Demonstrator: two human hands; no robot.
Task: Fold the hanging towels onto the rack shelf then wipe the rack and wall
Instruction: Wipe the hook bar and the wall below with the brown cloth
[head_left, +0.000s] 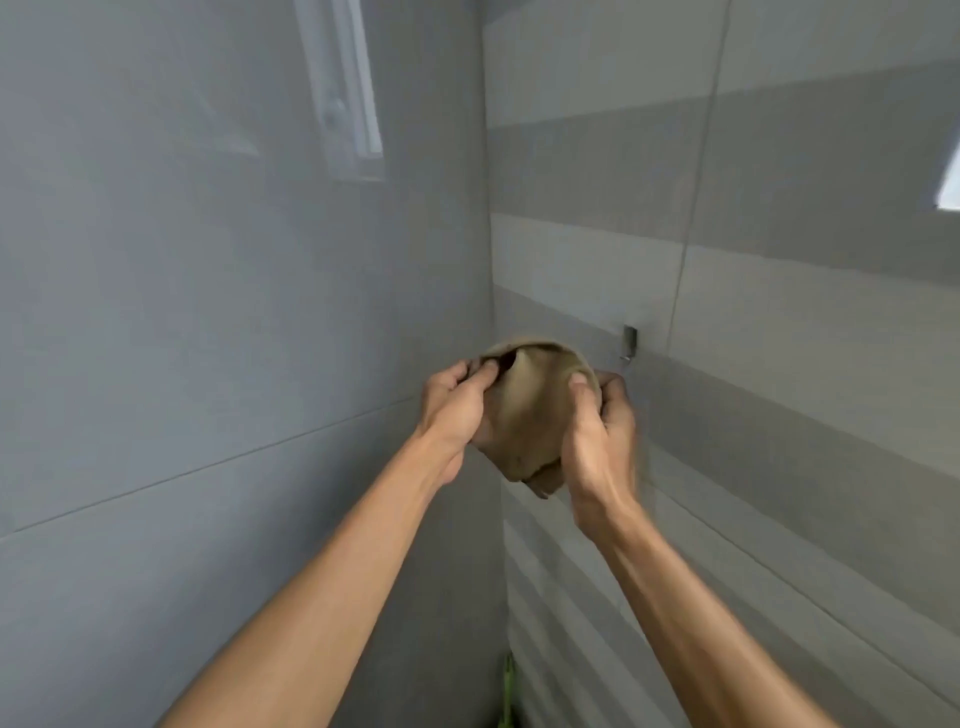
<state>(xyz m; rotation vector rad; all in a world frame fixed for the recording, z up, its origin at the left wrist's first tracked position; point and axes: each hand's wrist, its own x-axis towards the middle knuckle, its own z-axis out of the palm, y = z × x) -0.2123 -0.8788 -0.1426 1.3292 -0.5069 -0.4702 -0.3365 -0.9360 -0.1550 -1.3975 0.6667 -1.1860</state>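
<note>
A small beige-brown cloth is bunched up between both hands in front of a tiled wall corner. My left hand pinches its upper left edge with thumb and fingers. My right hand grips its right side, thumb on the front and fingers curled behind. The cloth's lower end droops below the palms. No rack shelf and no hanging towels are in view.
A glossy grey tiled wall fills the left, and a striped grey and beige wall the right. A small metal bracket sticks out of the right wall just behind the cloth. Something green shows at the bottom of the corner.
</note>
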